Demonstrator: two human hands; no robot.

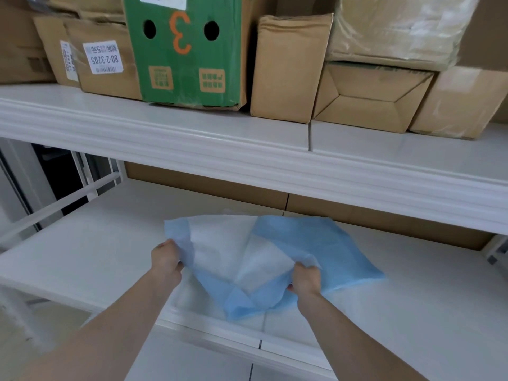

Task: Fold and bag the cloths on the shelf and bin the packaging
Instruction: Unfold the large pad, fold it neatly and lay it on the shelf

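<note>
- White metal shelving fills the view, with an upper shelf (pixel 192 133) across the middle and a lower shelf (pixel 82 257) beneath it, both pale and smooth.
- Brown cardboard boxes (pixel 291 70) stand in a row on the upper shelf, touching one another; one at the left carries a white printed label (pixel 103 56).
- Between them sits a green box (pixel 189 50) with two round holes and an orange "3" printed on its face.
- At the far right a box wrapped in clear film (pixel 395 28) lies on top of another box.
- Flat brown cardboard (pixel 247 193) lines the back of the lower shelf.
- On the lower shelf, near its front edge, a thin blue and white cloth (pixel 288 243) lies partly lifted and creased.
- Left hand (pixel 166 261) has its grip closed on the cloth's left edge.
- Right hand (pixel 305 279) has its grip closed on a bunched fold at the cloth's right side.
- Something pale, possibly clear packaging (pixel 198 298), lies under the cloth; the blur makes this uncertain.
</note>
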